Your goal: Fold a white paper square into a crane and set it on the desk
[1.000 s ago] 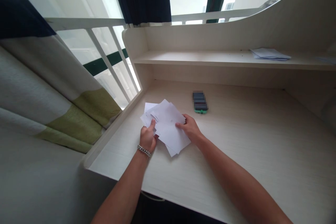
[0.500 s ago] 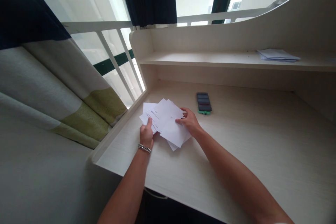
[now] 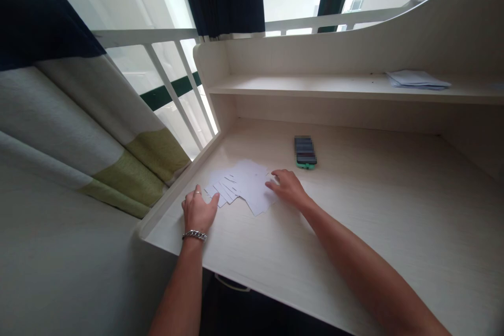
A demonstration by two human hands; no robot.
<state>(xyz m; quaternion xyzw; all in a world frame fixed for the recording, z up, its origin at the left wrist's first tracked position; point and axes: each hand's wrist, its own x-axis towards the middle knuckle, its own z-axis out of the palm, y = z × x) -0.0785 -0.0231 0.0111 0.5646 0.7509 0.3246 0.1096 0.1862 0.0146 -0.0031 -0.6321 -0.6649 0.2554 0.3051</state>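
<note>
The papers (image 3: 254,184) lie just left of the middle of the frame, flat on the pale surface (image 3: 354,231). They are thin, white sheets in a loose, uneven fan: on the left several narrow edges overlap in steps, while on the right a broader, plain white area ends in a corner that points down toward the near edge. Any marks on them are too faint to read. The left hand (image 3: 200,213), with a ring and a silver bracelet (image 3: 194,235), is at their lower left, its fingers spread, released and gripping nothing. The right hand (image 3: 289,189) is at their right edge, its fingers parted and loosely curved, with nothing clenched between them; whether the tips touch the sheets I cannot tell. Above and right of the papers lies a dark, blurred block (image 3: 305,151) with a green lower end. In the upper right, a white stack (image 3: 418,80) rests on the shelf (image 3: 299,85).
</note>
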